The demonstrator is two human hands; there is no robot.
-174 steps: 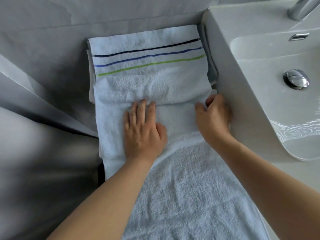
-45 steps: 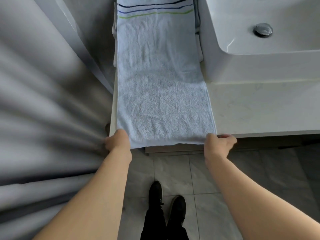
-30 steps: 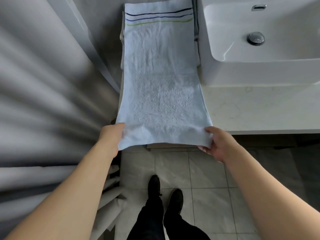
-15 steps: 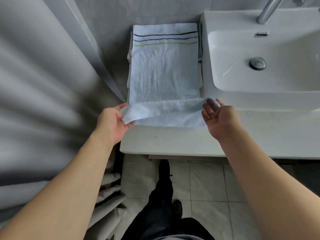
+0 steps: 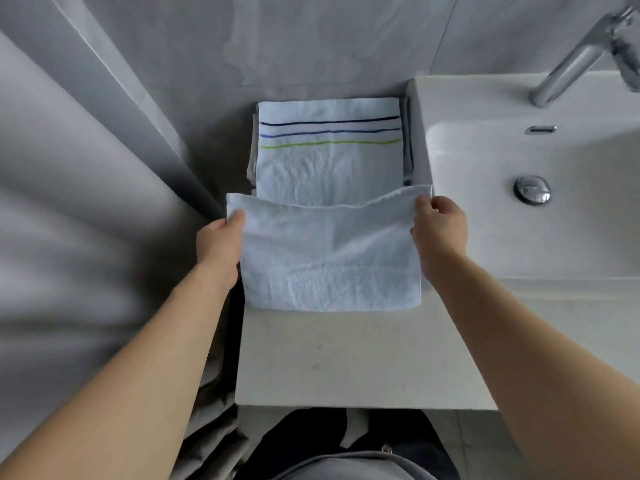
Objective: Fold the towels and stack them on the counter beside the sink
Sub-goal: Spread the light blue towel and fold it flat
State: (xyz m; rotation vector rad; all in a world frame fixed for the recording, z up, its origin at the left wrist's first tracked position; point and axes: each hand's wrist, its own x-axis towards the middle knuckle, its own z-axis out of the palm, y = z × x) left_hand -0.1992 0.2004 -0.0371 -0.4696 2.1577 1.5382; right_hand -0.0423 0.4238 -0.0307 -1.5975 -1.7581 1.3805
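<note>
A pale white towel (image 5: 329,258) with dark blue, blue and green stripes at its far end lies lengthwise on the counter (image 5: 346,358), left of the sink (image 5: 554,202). Its near half is lifted and doubled back over the rest. My left hand (image 5: 220,242) pinches the left corner of the raised edge. My right hand (image 5: 438,225) pinches the right corner. Under the striped end, edges of other folded cloth (image 5: 252,168) show against the wall.
A chrome tap (image 5: 581,57) and drain plug (image 5: 531,189) belong to the sink on the right. A grey curtain (image 5: 86,220) hangs close on the left. The tiled wall stands right behind the towel.
Both hands took the towel's hanging near edge at the counter front, lifted it and carried it away from me over the towel. The fold now reaches about halfway.
</note>
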